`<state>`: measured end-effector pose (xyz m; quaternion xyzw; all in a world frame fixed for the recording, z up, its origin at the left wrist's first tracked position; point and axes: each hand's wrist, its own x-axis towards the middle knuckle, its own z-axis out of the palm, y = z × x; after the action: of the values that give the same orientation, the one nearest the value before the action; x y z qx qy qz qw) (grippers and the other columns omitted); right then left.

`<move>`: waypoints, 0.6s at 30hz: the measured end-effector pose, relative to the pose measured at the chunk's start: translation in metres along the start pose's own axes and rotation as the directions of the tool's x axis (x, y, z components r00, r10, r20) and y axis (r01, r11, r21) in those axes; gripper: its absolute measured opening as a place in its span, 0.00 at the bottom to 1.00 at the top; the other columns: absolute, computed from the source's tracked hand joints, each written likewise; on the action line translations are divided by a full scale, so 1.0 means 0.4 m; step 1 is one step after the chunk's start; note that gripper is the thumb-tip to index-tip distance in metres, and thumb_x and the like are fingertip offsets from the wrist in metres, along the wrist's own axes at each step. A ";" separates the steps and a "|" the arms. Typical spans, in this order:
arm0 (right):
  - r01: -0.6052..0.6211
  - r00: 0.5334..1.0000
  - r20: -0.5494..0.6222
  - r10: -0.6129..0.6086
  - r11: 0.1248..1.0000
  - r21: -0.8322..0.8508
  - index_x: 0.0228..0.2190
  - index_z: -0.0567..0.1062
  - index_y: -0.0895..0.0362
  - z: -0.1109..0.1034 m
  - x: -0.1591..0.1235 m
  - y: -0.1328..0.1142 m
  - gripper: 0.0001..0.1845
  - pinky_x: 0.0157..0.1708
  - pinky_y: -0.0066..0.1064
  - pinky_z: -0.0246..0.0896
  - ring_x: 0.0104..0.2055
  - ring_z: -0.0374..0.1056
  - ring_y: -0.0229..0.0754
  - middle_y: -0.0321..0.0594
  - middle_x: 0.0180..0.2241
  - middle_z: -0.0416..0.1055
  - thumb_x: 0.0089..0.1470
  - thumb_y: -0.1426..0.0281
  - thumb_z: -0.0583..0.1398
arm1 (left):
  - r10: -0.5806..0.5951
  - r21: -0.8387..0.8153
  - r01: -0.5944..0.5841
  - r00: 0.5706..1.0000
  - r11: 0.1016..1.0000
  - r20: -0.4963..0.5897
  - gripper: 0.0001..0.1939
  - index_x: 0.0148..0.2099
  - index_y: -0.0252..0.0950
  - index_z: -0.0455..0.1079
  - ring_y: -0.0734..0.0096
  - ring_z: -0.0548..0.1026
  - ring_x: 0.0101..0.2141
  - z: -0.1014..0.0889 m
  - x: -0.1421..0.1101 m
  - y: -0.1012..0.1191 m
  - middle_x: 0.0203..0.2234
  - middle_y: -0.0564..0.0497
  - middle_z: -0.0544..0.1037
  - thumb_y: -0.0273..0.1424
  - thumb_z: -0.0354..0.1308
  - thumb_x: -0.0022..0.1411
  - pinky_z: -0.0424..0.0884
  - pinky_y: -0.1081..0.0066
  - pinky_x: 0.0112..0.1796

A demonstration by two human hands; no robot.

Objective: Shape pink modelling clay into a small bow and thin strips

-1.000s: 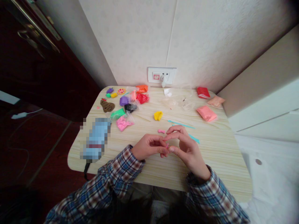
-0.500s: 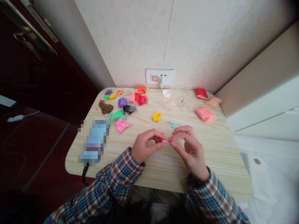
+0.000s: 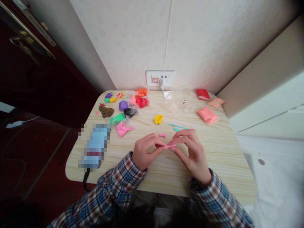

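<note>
Between my two hands is a small, thin piece of pink clay [image 3: 170, 146], pinched at both ends over the front half of the table. My left hand [image 3: 147, 150] has thumb and fingertips closed on its left end. My right hand [image 3: 192, 154] grips the other end between thumb and forefinger. Just beyond the fingertips lies a second pink clay piece [image 3: 162, 135], shaped like a little bone. Two blue modelling tools [image 3: 178, 126] rest behind my right hand, which partly covers one. A lump of yellow clay [image 3: 158, 119] sits farther back.
Bags of coloured clay, among them a pink one [image 3: 123, 128], stand left of centre. Brown coiled clay [image 3: 106, 111] and small clay fruit lie at the far left, a phone-like device [image 3: 96, 145] nearer. More clay packets [image 3: 207, 115] are at the back right, beside clear wrappers [image 3: 180, 105].
My fingertips have come closer together on the pink clay, which now looks thinner and flatter. The bone-shaped piece shows more fully behind them. The view has shifted slightly.
</note>
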<state>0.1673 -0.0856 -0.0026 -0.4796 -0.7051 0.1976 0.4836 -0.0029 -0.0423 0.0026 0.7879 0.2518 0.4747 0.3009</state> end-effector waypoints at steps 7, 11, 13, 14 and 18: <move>0.018 0.999 -0.035 -0.018 1.000 -0.019 0.33 0.72 0.51 0.000 -0.001 -0.001 0.05 0.40 0.38 0.56 0.40 0.61 0.41 0.36 0.34 0.66 0.53 0.73 0.61 | -0.043 -0.037 0.044 0.999 0.998 0.023 0.06 0.35 0.32 0.72 0.75 0.74 0.27 0.001 0.000 0.002 0.26 0.49 0.77 0.29 0.63 0.56 0.72 0.76 0.30; 0.035 0.999 -0.038 -0.037 0.998 -0.058 0.33 0.72 0.52 0.002 0.001 -0.002 0.04 0.40 0.39 0.55 0.40 0.61 0.41 0.36 0.34 0.67 0.54 0.73 0.61 | -0.036 -0.006 0.036 0.999 0.999 -0.004 0.02 0.33 0.32 0.72 0.75 0.73 0.27 0.000 0.001 0.006 0.25 0.50 0.77 0.26 0.61 0.58 0.72 0.76 0.29; 0.044 0.998 -0.030 -0.046 0.996 -0.076 0.33 0.72 0.52 0.003 0.002 -0.003 0.03 0.40 0.39 0.55 0.40 0.62 0.42 0.37 0.35 0.67 0.54 0.72 0.60 | -0.031 0.018 0.031 0.999 0.999 -0.023 0.03 0.32 0.32 0.72 0.75 0.73 0.26 -0.001 0.002 0.008 0.23 0.50 0.76 0.25 0.60 0.59 0.71 0.76 0.29; 0.047 0.998 -0.029 -0.049 0.996 -0.082 0.33 0.72 0.52 0.004 0.002 -0.004 0.03 0.40 0.39 0.55 0.40 0.62 0.42 0.37 0.35 0.67 0.54 0.72 0.60 | -0.034 0.025 0.035 0.999 0.999 -0.027 0.03 0.32 0.32 0.72 0.75 0.73 0.26 -0.002 0.002 0.009 0.23 0.50 0.76 0.25 0.60 0.59 0.71 0.76 0.28; 0.055 0.998 -0.037 -0.059 0.994 -0.098 0.33 0.72 0.52 0.004 0.003 -0.005 0.03 0.40 0.40 0.55 0.40 0.62 0.42 0.37 0.34 0.68 0.54 0.72 0.60 | -0.076 0.008 0.076 0.997 0.997 -0.015 0.03 0.35 0.33 0.73 0.75 0.72 0.26 -0.001 -0.001 0.007 0.26 0.50 0.76 0.27 0.61 0.57 0.71 0.75 0.29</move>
<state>0.1647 -0.0854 -0.0013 -0.4862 -0.7175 0.1396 0.4789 -0.0032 -0.0441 0.0045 0.7755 0.2859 0.4675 0.3134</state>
